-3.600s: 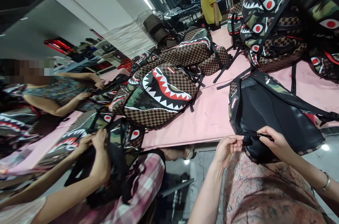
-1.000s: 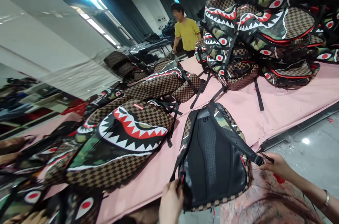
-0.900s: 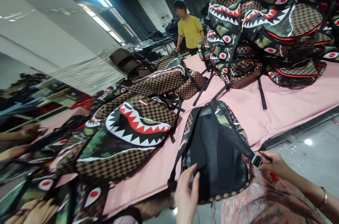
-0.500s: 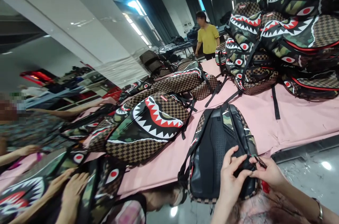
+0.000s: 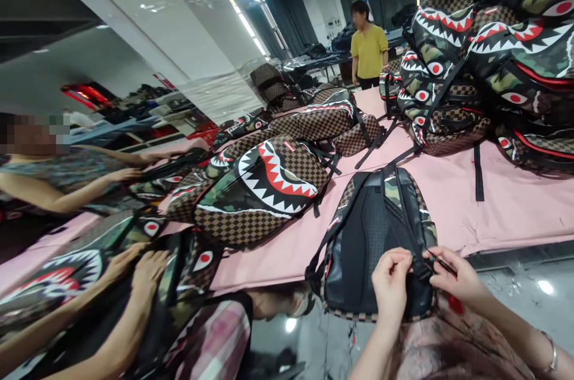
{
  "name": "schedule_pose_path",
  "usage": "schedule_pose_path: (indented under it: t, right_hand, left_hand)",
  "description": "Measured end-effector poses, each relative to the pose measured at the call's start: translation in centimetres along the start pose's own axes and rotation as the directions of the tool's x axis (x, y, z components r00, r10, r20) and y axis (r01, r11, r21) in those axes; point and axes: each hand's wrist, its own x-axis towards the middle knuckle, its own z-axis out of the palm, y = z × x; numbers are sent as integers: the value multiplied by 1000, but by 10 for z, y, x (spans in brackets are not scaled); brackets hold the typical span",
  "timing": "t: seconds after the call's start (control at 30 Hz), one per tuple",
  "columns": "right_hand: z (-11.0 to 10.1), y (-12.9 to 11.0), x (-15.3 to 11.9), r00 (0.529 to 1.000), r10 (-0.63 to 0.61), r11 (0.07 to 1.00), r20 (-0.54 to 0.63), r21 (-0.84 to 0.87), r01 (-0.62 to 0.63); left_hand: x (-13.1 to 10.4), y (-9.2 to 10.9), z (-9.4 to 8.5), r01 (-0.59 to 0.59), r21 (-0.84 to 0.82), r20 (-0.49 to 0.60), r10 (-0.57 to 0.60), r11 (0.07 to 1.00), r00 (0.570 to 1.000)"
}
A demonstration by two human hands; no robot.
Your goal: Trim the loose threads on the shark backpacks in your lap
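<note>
A black backpack (image 5: 365, 248) with checkered and camouflage edges lies back side up at the edge of the pink-covered table, its straps showing. Over its lower right part, my left hand (image 5: 391, 275) has thumb and fingertips pinched together; whatever is between them is too small to make out. Just to the right, my right hand (image 5: 455, 275) holds a small dark pointed tool (image 5: 443, 263), its tip toward the strap end. A red piece (image 5: 455, 303) hangs below my right hand.
Shark-mouth backpacks (image 5: 264, 194) lie to the left on the pink cloth (image 5: 448, 206), with a tall pile (image 5: 448, 75) at the right. Another person's hands (image 5: 147, 269) work on a bag at lower left. A person in yellow (image 5: 369, 51) stands behind.
My left fingers, spread before, have closed into a pinch. The tool in my right hand now points up and left. The view has shifted, and the left-side person has come further into view.
</note>
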Motion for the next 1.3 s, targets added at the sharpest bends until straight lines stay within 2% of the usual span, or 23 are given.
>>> schedule_pose_path:
  t: [0.1, 0.2, 0.3, 0.4, 0.5, 0.57, 0.8, 0.93, 0.97, 1.03, 1.13, 1.2, 1.3]
  right_hand:
    - [-22, -7, 3, 993, -119, 975, -9, -188, 115]
    - [-42, -25, 10, 967, -225, 843, 121, -473, 255]
    - [-53, -49, 21, 900, -291, 660, 325, -612, 435]
    - [-54, -68, 33, 827, -274, 511, 490, -654, 557]
    - [-53, -78, 42, 777, -223, 441, 589, -650, 619]
    - [-52, -80, 45, 766, -211, 427, 607, -648, 631]
    - [-51, -73, 43, 788, -236, 541, 568, -597, 592]
    - [-49, -71, 39, 794, -266, 477, 547, -641, 602]
    - [-49, -70, 38, 806, -270, 489, 527, -645, 586]
    - [-51, -65, 37, 862, -250, 605, 441, -625, 494]
    - [-54, -51, 35, 954, -117, 853, 274, -465, 238]
    - [-53, -40, 32, 970, -38, 949, 239, -295, 110]
    - [-45, -27, 25, 959, 9, 997, 285, -81, 14]
  left_hand:
    - [-1, -4, 2, 207, -214, -20, -217, 955, 976]
    - [-1, -2, 3, 286, -314, -12, -305, 906, 952]
    - [0, 2, 5, 318, -353, 8, -337, 880, 941]
    - [1, 5, 6, 318, -337, 22, -330, 886, 944]
    - [1, 7, 7, 303, -305, 38, -307, 903, 951]
    - [1, 7, 7, 287, -289, 38, -289, 913, 957]
    - [1, 7, 8, 286, -290, 66, -279, 913, 958]
    - [1, 4, 9, 273, -293, 62, -267, 916, 962]
    - [1, 3, 9, 275, -310, 59, -270, 910, 961]
    - [0, 2, 7, 266, -363, 76, -257, 893, 964]
    - [-1, -1, 1, 212, -432, 159, -157, 877, 975]
    - [-1, -2, -3, 173, -416, 213, -90, 893, 973]
    - [-2, -3, -3, 138, -309, 250, -59, 941, 966]
